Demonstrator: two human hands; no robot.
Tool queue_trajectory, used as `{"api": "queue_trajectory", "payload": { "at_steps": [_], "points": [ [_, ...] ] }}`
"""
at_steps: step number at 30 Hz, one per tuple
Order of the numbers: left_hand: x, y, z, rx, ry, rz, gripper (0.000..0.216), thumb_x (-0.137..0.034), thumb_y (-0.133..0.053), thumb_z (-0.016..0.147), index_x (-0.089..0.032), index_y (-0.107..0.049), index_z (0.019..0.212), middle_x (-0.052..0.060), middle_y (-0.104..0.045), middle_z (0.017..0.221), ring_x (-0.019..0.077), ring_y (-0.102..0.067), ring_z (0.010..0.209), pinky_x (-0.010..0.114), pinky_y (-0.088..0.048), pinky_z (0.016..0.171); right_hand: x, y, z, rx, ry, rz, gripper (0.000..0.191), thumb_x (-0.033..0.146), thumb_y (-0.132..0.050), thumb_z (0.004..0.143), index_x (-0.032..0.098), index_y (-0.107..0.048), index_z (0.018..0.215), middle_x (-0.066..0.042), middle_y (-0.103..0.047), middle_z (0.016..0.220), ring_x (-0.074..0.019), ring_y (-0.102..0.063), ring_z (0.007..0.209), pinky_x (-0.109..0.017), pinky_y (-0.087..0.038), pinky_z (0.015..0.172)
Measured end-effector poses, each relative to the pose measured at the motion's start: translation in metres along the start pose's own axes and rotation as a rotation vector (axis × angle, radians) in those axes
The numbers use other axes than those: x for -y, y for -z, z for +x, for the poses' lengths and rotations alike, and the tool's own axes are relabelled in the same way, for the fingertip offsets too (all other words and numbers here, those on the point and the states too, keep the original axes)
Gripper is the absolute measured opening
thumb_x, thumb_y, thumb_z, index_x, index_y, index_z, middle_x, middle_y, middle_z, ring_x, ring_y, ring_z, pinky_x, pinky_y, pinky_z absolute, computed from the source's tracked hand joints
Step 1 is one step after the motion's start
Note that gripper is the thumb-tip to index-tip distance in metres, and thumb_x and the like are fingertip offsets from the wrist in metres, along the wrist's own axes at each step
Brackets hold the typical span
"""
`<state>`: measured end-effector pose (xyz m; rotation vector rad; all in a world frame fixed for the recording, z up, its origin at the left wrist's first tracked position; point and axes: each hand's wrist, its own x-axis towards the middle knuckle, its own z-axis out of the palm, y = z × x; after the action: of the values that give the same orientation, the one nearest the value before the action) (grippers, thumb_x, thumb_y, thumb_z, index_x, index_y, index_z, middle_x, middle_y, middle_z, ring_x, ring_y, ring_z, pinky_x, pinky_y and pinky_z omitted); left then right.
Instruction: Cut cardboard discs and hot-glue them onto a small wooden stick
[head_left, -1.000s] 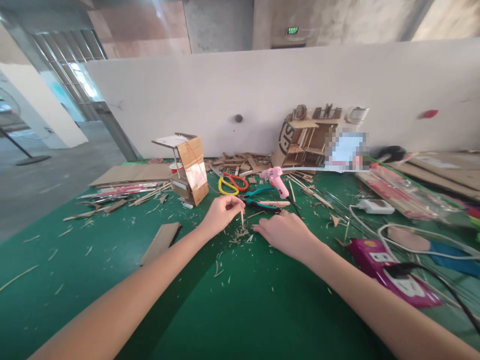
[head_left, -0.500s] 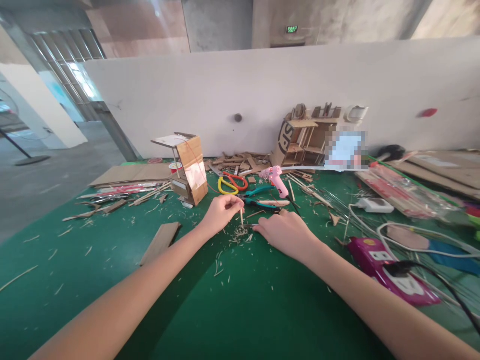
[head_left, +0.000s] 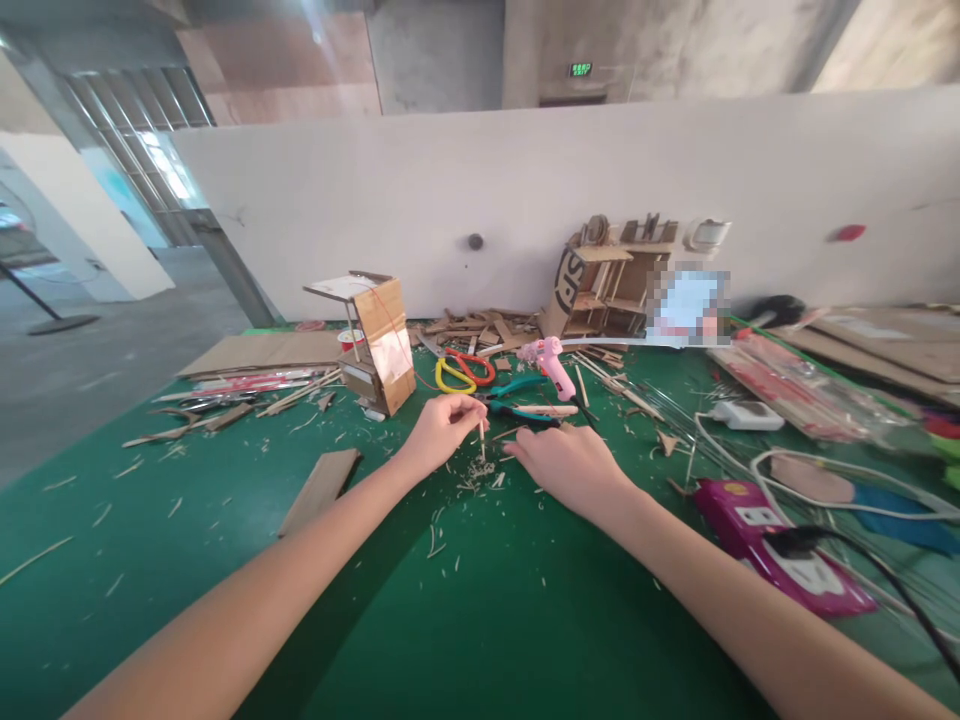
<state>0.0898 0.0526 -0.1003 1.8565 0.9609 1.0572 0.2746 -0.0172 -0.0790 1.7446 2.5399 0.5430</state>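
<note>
Between the thumb and fingers of my left hand (head_left: pixel 444 430), a short thin wooden stick (head_left: pixel 482 440) is pinched upright. Its lower end points down at a small heap of wood shavings (head_left: pixel 477 472) on the green table (head_left: pixel 465 620). My right hand (head_left: pixel 574 465) is closed just right of the stick, knuckles up, around a knife whose handle is hidden in the fist; its thin blade is hard to see now. Teal-handled pliers (head_left: pixel 525 412) lie just beyond my hands, with yellow and orange-handled scissors (head_left: pixel 457 372) behind them.
A pink glue gun (head_left: pixel 553 368) stands beyond my right hand. A cardboard model (head_left: pixel 386 345) is at the left, a cardboard shelf (head_left: pixel 600 285) at the back. A purple power strip (head_left: pixel 780 550) with cables lies right; a flat wood-coloured strip (head_left: pixel 321 490) lies left.
The knife blade, visible earlier against the stick's lower end, no longer shows clearly there. My right hand has shifted slightly; the left still pinches the stick.
</note>
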Motion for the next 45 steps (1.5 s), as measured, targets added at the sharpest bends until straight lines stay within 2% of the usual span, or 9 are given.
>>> {"api": "queue_trajectory", "payload": {
  "at_steps": [3, 9, 15, 22, 30, 33, 39, 45],
  "points": [
    [0.0008, 0.0004, -0.0001, 0.01, -0.021, 0.017, 0.025, -0.036, -0.055, 0.084, -0.014, -0.064, 0.078, 0.005, -0.068, 0.073, 0.0154, -0.063, 0.069, 0.027, -0.05, 0.068, -0.0003, -0.0005, 0.0023, 0.005, -0.04, 0.006, 0.041, 0.04, -0.031, 0.097, 0.017, -0.064, 0.087, -0.009, -0.07, 0.066, -0.0255, -0.068, 0.059, -0.028, -0.039, 0.05],
    [-0.0008, 0.0002, -0.0015, -0.004, 0.012, -0.014, 0.025, -0.037, -0.057, 0.083, -0.014, -0.065, 0.08, 0.006, -0.069, 0.074, 0.0168, -0.065, 0.071, 0.029, -0.052, 0.07, 0.0016, -0.0024, -0.0043, 0.032, 0.077, -0.03, 0.039, 0.037, -0.036, 0.096, 0.016, -0.065, 0.082, -0.009, -0.067, 0.058, -0.0239, -0.068, 0.06, -0.029, -0.04, 0.057],
    [-0.0011, 0.0001, -0.0012, 0.003, -0.009, 0.016, 0.026, -0.038, -0.056, 0.084, -0.015, -0.065, 0.078, 0.005, -0.069, 0.074, 0.0163, -0.064, 0.069, 0.029, -0.052, 0.069, 0.0015, -0.0021, 0.0014, -0.03, -0.022, -0.008, 0.043, 0.039, -0.032, 0.097, 0.014, -0.064, 0.084, -0.01, -0.068, 0.062, -0.0225, -0.068, 0.059, -0.025, -0.036, 0.051],
    [0.0013, 0.0003, -0.0009, 0.007, 0.0, 0.003, 0.026, -0.038, -0.056, 0.084, -0.014, -0.065, 0.08, 0.006, -0.07, 0.076, 0.0164, -0.065, 0.07, 0.028, -0.051, 0.069, 0.0005, -0.001, -0.0015, 0.011, 0.107, -0.027, 0.038, 0.038, -0.037, 0.096, 0.016, -0.064, 0.079, -0.007, -0.066, 0.055, -0.0244, -0.067, 0.055, -0.028, -0.037, 0.052],
    [-0.0019, 0.0006, -0.0012, 0.008, -0.012, 0.021, 0.026, -0.037, -0.053, 0.085, -0.014, -0.065, 0.08, 0.005, -0.069, 0.075, 0.0161, -0.063, 0.071, 0.028, -0.05, 0.069, -0.0031, -0.0009, 0.0039, -0.025, -0.027, -0.016, 0.043, 0.04, -0.03, 0.098, 0.015, -0.063, 0.086, -0.009, -0.067, 0.062, -0.0214, -0.066, 0.055, -0.025, -0.033, 0.047],
    [-0.0019, -0.0003, -0.0007, 0.005, 0.004, 0.009, 0.026, -0.037, -0.054, 0.085, -0.014, -0.065, 0.08, 0.005, -0.069, 0.075, 0.0159, -0.064, 0.068, 0.028, -0.051, 0.069, -0.0036, -0.0035, 0.0044, 0.014, -0.019, 0.004, 0.042, 0.04, -0.031, 0.097, 0.015, -0.064, 0.087, -0.01, -0.068, 0.064, -0.0212, -0.066, 0.056, -0.025, -0.035, 0.048],
    [0.0009, -0.0021, -0.0004, -0.019, 0.039, -0.04, 0.024, -0.036, -0.056, 0.083, -0.014, -0.065, 0.084, 0.006, -0.07, 0.076, 0.017, -0.066, 0.071, 0.03, -0.053, 0.071, -0.0011, -0.0003, -0.0013, 0.057, 0.095, 0.008, 0.039, 0.037, -0.036, 0.097, 0.016, -0.066, 0.082, -0.009, -0.068, 0.063, -0.0233, -0.068, 0.062, -0.028, -0.042, 0.056],
    [0.0025, -0.0007, 0.0008, -0.002, 0.013, 0.004, 0.027, -0.038, -0.054, 0.085, -0.014, -0.066, 0.084, 0.006, -0.07, 0.077, 0.0165, -0.065, 0.071, 0.028, -0.051, 0.068, -0.0038, 0.0017, 0.0007, 0.037, 0.042, 0.01, 0.043, 0.041, -0.032, 0.097, 0.016, -0.065, 0.085, -0.009, -0.068, 0.063, -0.0217, -0.067, 0.06, -0.027, -0.04, 0.054]
  ]
}}
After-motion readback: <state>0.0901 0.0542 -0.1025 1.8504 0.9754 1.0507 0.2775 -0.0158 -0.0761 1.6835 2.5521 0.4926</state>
